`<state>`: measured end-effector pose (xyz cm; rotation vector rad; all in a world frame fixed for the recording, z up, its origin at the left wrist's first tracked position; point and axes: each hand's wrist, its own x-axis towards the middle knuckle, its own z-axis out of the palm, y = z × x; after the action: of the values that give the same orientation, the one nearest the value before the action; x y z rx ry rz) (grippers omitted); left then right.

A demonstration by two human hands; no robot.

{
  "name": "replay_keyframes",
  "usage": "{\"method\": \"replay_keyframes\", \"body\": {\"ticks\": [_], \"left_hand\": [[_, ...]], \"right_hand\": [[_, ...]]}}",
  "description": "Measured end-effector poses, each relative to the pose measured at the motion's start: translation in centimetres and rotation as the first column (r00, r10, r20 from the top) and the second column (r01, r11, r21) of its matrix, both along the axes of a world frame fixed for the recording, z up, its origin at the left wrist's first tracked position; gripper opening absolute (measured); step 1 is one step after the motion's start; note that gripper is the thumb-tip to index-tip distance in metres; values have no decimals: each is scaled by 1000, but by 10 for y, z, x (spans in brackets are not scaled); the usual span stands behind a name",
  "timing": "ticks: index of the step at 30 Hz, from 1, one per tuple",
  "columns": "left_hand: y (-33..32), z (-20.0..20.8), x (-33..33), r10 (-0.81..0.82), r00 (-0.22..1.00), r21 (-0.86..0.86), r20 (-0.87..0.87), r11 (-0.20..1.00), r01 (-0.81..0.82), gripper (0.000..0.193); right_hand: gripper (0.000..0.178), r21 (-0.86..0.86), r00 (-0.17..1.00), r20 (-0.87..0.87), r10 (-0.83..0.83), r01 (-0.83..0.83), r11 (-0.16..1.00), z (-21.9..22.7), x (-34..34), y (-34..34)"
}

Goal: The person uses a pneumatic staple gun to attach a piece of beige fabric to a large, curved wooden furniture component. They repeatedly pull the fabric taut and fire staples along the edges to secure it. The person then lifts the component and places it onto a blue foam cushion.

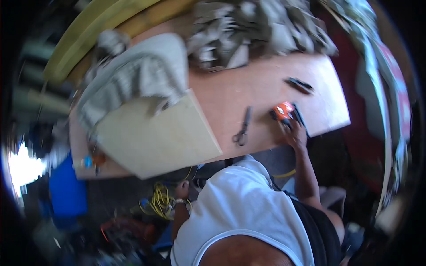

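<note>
At the right part of the pinkish tabletop (248, 84), my right hand (294, 134) is closed around an orange and black handheld power tool (282, 109). The picture is blurred, and the hand hides part of the tool's handle. Left of it lies a pair of dark scissors (242, 133), blades pointing away from me. Farther back on the table rests a small dark tool (300, 85). My left hand (182, 189) hangs low beside my body, below the table edge, near a coil of yellow cord (159, 200). Its fingers are too blurred to read.
A pale flat board (155, 137) covers the table's left part, with a curved piece draped in grey fabric (142, 71) on it. Crumpled beige-grey cloth (262, 33) is heaped at the back. Yellow foam (88, 33) stands at the far left, and a blue container (68, 188) is below.
</note>
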<state>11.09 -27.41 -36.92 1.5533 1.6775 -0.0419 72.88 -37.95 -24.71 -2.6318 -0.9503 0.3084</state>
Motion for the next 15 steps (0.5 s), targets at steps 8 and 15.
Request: {"method": "replay_keyframes", "body": {"ticks": [8, 15], "left_hand": [[-35, 30, -31, 151, 979, -29, -137, 987, -156, 39], [-121, -35, -32, -87, 996, -100, -30, 991, 84, 41]], "right_hand": [[63, -230, 990, -142, 5, -38, 972, -49, 16, 11], [44, -269, 968, -159, 194, -231, 935, -63, 57, 22]]}}
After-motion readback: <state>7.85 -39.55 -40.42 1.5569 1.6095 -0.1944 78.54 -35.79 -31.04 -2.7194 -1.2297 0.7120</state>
